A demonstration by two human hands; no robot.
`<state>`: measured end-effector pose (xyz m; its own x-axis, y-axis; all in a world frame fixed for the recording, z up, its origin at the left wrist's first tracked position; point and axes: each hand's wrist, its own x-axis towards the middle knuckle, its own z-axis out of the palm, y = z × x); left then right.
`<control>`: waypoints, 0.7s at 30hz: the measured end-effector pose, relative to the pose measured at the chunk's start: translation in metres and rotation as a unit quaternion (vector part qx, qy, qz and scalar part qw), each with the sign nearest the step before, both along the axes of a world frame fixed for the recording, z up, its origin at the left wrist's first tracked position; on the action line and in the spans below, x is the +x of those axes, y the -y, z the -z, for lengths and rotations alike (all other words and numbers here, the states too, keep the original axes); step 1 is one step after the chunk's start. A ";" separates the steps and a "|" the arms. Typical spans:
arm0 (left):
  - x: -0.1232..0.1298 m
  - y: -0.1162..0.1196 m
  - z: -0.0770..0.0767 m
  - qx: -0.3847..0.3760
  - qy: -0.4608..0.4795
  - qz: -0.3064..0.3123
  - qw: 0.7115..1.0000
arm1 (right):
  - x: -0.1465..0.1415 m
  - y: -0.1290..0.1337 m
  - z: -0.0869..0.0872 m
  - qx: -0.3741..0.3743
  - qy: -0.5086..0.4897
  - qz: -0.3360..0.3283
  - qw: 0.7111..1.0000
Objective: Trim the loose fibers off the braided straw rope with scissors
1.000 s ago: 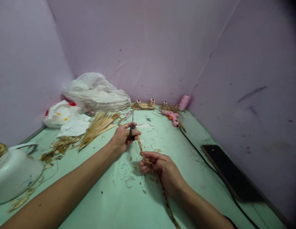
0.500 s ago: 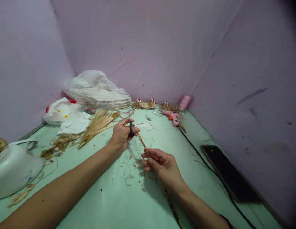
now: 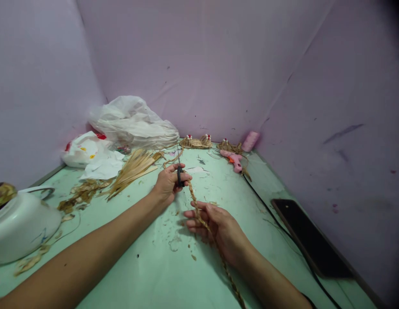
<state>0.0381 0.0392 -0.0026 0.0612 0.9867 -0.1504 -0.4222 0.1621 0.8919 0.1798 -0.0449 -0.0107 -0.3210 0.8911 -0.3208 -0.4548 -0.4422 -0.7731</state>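
My left hand (image 3: pixel 169 182) is closed around small black-handled scissors (image 3: pixel 179 176), whose thin blades point away from me. Between its fingertips it also pinches the upper end of a tan braided cord (image 3: pixel 227 271) of dried plant fibre. From there the cord slants down toward me, across the fingers and palm of my right hand (image 3: pixel 215 225), and runs out past the bottom edge. The right hand is open, palm up, its fingers stretched out and slightly apart under the cord.
Dried fibre strips (image 3: pixel 131 171), a white plastic bag (image 3: pixel 131 122) and a white bowl (image 3: pixel 25 227) lie left. Behind are woven pieces with beads (image 3: pixel 197 142), a pink glue gun (image 3: pixel 233 160) and a thread spool (image 3: pixel 251 141). A phone (image 3: pixel 310 238) and black cable (image 3: pixel 267 208) lie right.
My right hand has loosened its pinch on the cord and turned its palm up, so the cord now lies across its fingers. The left hand keeps its hold on scissors and cord.
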 end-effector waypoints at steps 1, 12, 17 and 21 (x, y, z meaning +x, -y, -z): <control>0.002 0.001 0.000 0.003 -0.003 0.003 1.000 | 0.001 -0.001 0.000 0.011 0.004 0.004 1.000; 0.013 0.013 0.002 0.029 -0.060 0.007 0.998 | 0.005 -0.007 0.006 0.033 0.073 0.037 0.996; 0.016 0.015 0.001 0.040 -0.090 0.009 0.995 | 0.004 -0.009 0.009 0.056 0.116 0.061 0.990; 0.012 0.016 -0.004 0.035 -0.156 0.017 0.987 | 0.003 -0.010 0.011 0.030 0.126 0.112 0.985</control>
<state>0.0505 0.0235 0.0009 0.0570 0.9935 -0.0982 -0.1208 0.1045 0.9872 0.1831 -0.0349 -0.0217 -0.0314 0.9500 -0.3105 -0.3261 -0.3034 -0.8953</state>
